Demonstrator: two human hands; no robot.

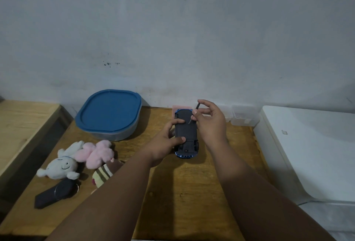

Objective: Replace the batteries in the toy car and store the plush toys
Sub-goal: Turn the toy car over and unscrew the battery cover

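The blue toy car (186, 135) lies upside down on the wooden table (192, 192), its dark underside facing up. My left hand (165, 144) grips the car from its left side, thumb and a finger resting on the underside. My right hand (210, 120) pinches a thin dark screwdriver (194, 113), whose tip touches the underside near the car's far end. To the left lie a white plush (62, 165), a pink plush (97, 153) and a brown striped plush (104, 171), partly hidden by my left forearm.
A clear container with a blue lid (108, 114) stands at the back left. Small clear boxes (244, 117) sit by the wall at the right. A dark pouch with a ring (55, 192) lies front left. A white appliance (311, 150) borders the table's right edge.
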